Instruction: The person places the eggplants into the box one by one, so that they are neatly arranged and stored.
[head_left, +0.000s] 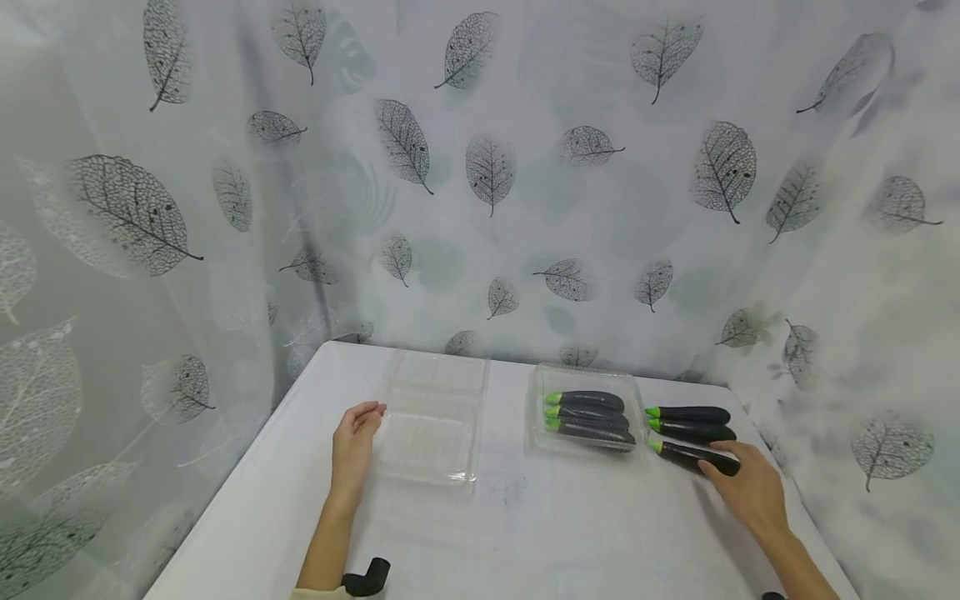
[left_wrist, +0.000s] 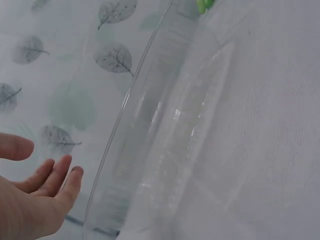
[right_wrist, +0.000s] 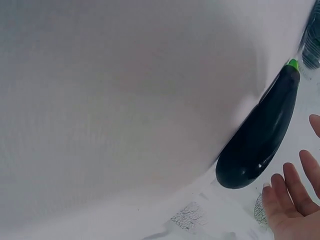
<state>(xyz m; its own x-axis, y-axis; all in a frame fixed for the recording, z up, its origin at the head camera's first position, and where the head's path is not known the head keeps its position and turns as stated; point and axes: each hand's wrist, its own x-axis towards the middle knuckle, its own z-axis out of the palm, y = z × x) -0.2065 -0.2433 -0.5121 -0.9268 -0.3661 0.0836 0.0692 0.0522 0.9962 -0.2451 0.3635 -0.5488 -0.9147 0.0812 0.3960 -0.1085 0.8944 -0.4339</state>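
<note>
Black wrist fitting (head_left: 366, 582), foreground | Around: leaf-print curtain (head_left: 525, 208) behind; container (head_left: 537, 412) with 3 eggplants (head_left: 592, 414) between transparent tray (head_left: 427, 446) and front eggplant (head_left: 686, 455); 2 eggplants (head_left: 687, 414) just beyond | Front eggplant: table (head_left: 510, 533) right, green tip leftward, long axis slanting rightward-nearer | Right hand (head_left: 753, 487): fingers extended at blunt end, contact unclear | Left hand (head_left: 352, 446): relaxed beside tray

6 eggplants (head_left: 690, 456), 2 clear containers (head_left: 427, 422), 2 hands (head_left: 352, 454) (head_left: 752, 487), 1 table (head_left: 517, 533).

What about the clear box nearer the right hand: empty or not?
Not empty: in the head view, three eggplants show inside the clear box.
</note>
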